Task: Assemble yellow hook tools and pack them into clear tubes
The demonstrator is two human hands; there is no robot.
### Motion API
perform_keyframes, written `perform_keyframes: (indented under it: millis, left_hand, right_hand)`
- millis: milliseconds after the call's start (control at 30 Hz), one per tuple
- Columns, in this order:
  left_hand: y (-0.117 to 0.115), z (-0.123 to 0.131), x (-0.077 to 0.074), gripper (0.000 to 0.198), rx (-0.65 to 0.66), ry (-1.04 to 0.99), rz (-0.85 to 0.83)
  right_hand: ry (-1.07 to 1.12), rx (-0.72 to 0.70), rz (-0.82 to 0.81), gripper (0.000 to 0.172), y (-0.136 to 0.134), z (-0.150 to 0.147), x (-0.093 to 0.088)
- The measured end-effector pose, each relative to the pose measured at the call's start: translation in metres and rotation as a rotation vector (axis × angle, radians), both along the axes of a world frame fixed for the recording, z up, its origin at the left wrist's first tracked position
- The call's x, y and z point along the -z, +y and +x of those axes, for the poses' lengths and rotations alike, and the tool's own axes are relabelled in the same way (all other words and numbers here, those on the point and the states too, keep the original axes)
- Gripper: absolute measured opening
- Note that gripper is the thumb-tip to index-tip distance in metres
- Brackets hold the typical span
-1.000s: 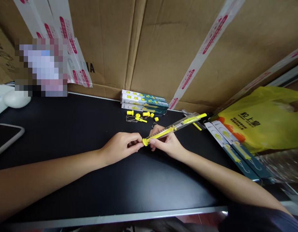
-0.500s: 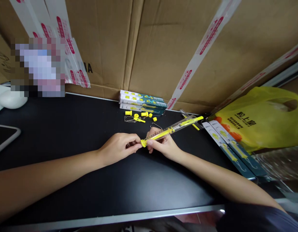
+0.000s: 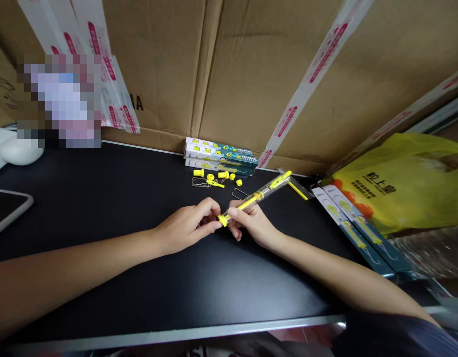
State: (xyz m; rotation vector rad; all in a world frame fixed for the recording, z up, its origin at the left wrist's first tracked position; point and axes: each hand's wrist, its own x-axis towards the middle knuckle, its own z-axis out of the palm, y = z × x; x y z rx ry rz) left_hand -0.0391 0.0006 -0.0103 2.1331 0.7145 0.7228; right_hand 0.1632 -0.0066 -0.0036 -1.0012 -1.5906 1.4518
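Note:
A clear tube with a yellow rod inside (image 3: 253,199) is gripped in my right hand (image 3: 254,223), slanting up to the right. My left hand (image 3: 197,223) pinches the yellow cap (image 3: 223,220) at its lower left end. Behind the hands lie small yellow parts, among them a cylinder (image 3: 198,173), a flanged piece (image 3: 223,175) and a short cap (image 3: 239,183), with a wire hook (image 3: 201,183) beside them. Another wire piece (image 3: 239,192) is close behind my right hand. Farther right rests a yellow strip in a clear tube (image 3: 298,191).
Stacked small boxes (image 3: 219,157) stand against the cardboard (image 3: 158,74). Two long boxes (image 3: 357,233) and a yellow bag (image 3: 407,183) are at the right. A phone-like device (image 3: 8,210) and a white object (image 3: 21,148) are on the left of the black table (image 3: 177,302).
The tube's far end has swung left and drawn nearer. The fingers of my left hand have shifted at the capped end, and the fingers of my right hand have shifted slightly.

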Motion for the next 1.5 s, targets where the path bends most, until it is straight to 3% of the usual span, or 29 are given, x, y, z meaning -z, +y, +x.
perform_keyframes:
  millis: [267, 567, 767, 1167, 1400, 1500]
  left_hand:
    - [0.003, 0.001, -0.001, 0.016, -0.003, 0.020, -0.047]
    - [0.001, 0.000, 0.000, 0.017, 0.004, 0.037, -0.036]
    - [0.001, 0.000, 0.002, 0.042, 0.060, -0.065, -0.003]
    - [-0.006, 0.002, -0.002, 0.049, -0.001, 0.007, -0.014]
    - [-0.007, 0.003, -0.004, 0.035, -0.007, -0.040, -0.043]
    - [-0.002, 0.003, -0.003, 0.026, -0.108, -0.145, -0.081]
  right_hand:
    - [-0.035, 0.077, 0.008, 0.045, -0.001, -0.001, 0.000]
    - [-0.028, -0.005, -0.004, 0.042, -0.002, 0.000, 0.002]
    - [-0.042, 0.006, -0.038, 0.044, 0.002, -0.001, 0.008]
    - [-0.090, -0.008, 0.033, 0.042, -0.004, -0.012, 0.003]
    - [-0.120, -0.076, 0.011, 0.056, -0.008, -0.011, 0.003]
    - [-0.154, -0.092, 0.069, 0.057, -0.007, -0.007, -0.002]
